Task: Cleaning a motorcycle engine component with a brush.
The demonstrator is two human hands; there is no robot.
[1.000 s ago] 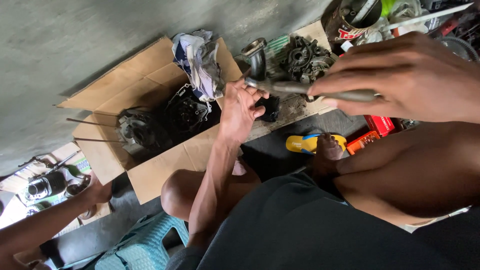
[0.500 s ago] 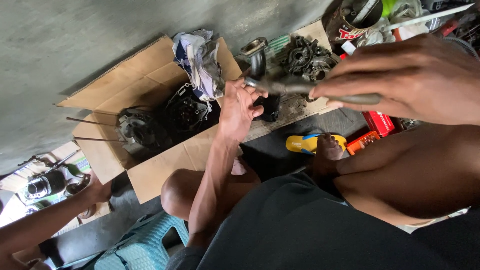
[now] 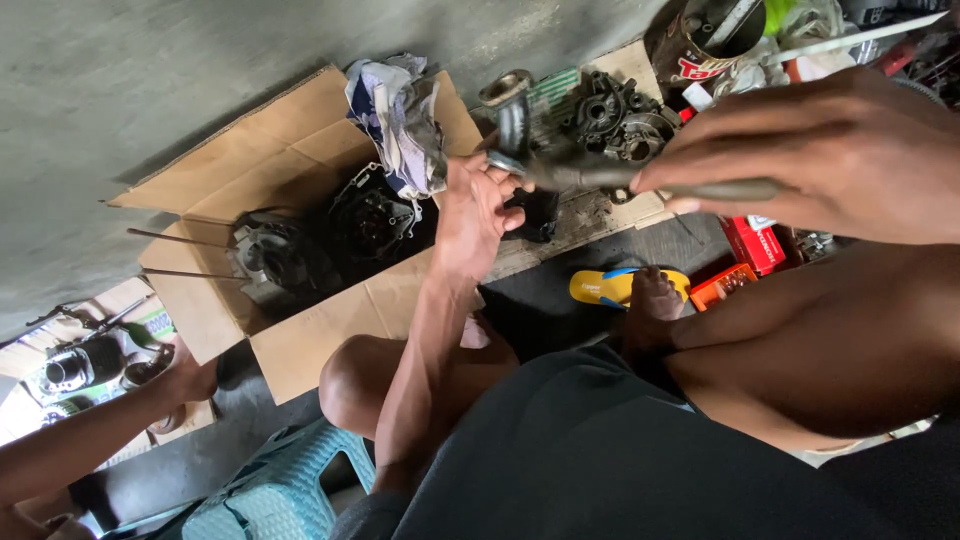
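right now both hands are up over the cardboard sheet (image 3: pixel 290 160) on the concrete floor, working one metal part between them.

right hand (image 3: pixel 830 150): fingers clenched around a long grey metal rod (image 3: pixel 640 178), held roughly level, close to the camera. left hand (image 3: pixel 480 205): fingers partly curled under the far end of that rod, where a short bent metal pipe piece (image 3: pixel 512 115) with a round flanged opening sits. left fingers touch it from below; can't tell if they grip it fully or just steady it.

handling judgement: rod and pipe piece look like steel or cast alloy, so stiff, fairly heavy for their size, no flex. surfaces look greasy and dark, so likely slippery. best hold looks like the rod's mid shaft in a full fist, and the pipe piece around its bend, not on the flange rim.

around it: a dark engine cylinder (image 3: pixel 275 260) and another black engine part (image 3: pixel 375 215) on the cardboard, a dirty rag (image 3: pixel 400 120) just beside them, an engine case (image 3: pixel 605 115) behind the pipe piece. a yellow sandal (image 3: pixel 605 288) near the foot, a red box (image 3: pixel 750 242), a blue plastic stool (image 3: pixel 285 485) below.

another person's hand (image 3: pixel 185 378) at lower left, well apart.
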